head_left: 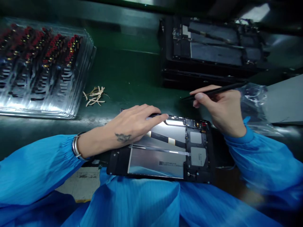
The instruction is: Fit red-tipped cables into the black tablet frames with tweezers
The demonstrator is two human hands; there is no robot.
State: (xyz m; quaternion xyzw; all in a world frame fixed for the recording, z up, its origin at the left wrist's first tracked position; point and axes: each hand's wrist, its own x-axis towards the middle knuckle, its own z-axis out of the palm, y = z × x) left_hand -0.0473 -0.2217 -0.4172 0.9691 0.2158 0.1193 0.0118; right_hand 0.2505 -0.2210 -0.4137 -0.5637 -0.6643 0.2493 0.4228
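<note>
Through the head camera I have one open tablet-like device [156, 162] at the near edge of the green bench [132, 72], directly in front of the wearer, inner side up. I take that spot to be chosen so both hands reach it easily and the internals stay exposed.

Left hand [139, 123] lies across its upper left part, thumb and fingertips at the far rim; a steadying hold, I judge. Whether the fingers close on anything I cannot tell. Right hand [224, 107] grips a slim black tool [220, 90] pen-fashion, tip pointing left and beyond the device, apart from it; that grip would suit fine work.

Counts. Hands: two. Tools: one. On the device, two pale grey rectangles [196, 137] at right, one broad dark ribbon [161, 138] slanting across the metal. Far right, a stack of dark housings [215, 53], two or more; lower edges too dark to count. Left, clear trays [84, 72], nested, number unclear, with five boards [72, 52] visible, presumably slotted to keep them separate. Between, a loose pile of pale strips [96, 96], overlapping beyond counting. One crumpled clear bag [254, 97] beside the right wrist.
</note>
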